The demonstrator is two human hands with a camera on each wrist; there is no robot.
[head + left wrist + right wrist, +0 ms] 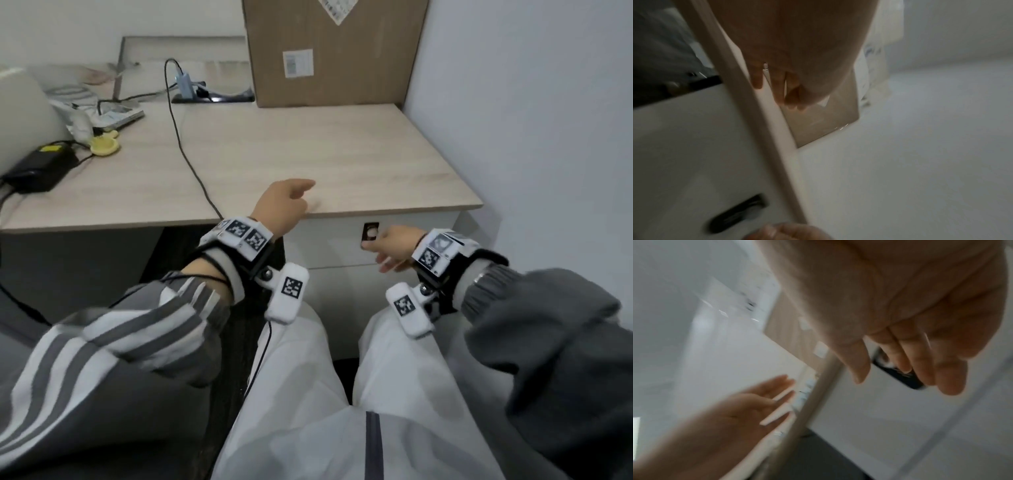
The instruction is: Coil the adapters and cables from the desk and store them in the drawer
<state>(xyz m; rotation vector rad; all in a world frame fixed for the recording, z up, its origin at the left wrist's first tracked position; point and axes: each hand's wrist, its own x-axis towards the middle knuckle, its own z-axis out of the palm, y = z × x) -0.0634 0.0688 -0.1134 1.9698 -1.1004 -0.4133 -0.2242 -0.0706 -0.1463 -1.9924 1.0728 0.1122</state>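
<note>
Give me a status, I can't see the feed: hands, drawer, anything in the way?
Left hand open, over desk edge. Right hand open, fingers at drawer handle, not gripping. Drawer closed. Cable uncoiled on desk.

Desk (pixel 308 161) bears adapter (pixel 37 170), cable (pixel 186 150), box (pixel 329 51).

Both wrist views are motion-blurred; the drawer (pixel 342 240) handle (pixel 370 235) is partly hidden.

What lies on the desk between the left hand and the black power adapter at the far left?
In the head view, one thin black cable crosses the desktop between the left hand and the black power adapter; otherwise bare wood.
</note>
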